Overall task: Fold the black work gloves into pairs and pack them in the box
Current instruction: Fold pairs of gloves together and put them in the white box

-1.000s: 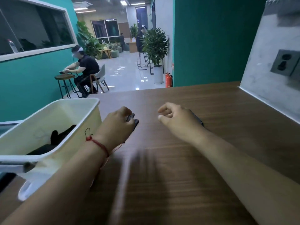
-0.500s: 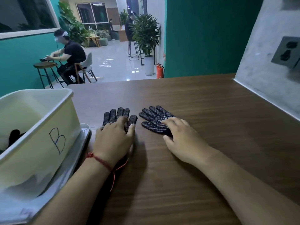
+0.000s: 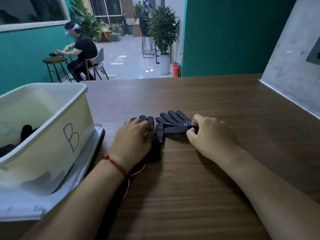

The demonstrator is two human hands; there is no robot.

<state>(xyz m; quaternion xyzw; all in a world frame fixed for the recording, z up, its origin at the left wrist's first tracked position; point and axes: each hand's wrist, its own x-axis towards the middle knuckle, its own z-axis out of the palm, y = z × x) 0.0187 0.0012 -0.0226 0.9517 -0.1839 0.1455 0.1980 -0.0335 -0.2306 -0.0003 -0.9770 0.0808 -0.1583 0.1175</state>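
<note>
Mid-bench [image 3: 216,187], toward left edge: two black dotted gloves side by side, touching. L hand [image 3: 133,137] lies flat on left glove [image 3: 150,119], fingers relaxed, pinning it. R hand [image 3: 208,134] pinches right glove [image 3: 173,129] at cuff end. Fabric prob. soft, light, floppy; take by cuff. Box [image 3: 52,135] at left edge, just beside gloves; open bench to right and nr front.

2 blk gloves [image 3: 174,126] out, 1 box [image 3: 52,118], 2 hands [image 3: 132,138]

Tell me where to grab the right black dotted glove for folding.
Grip the right black dotted work glove at its right edge near the cuff, coming from the right, where the right hand pinches it: its fingers fan away up-left, so that edge lies free.
</note>
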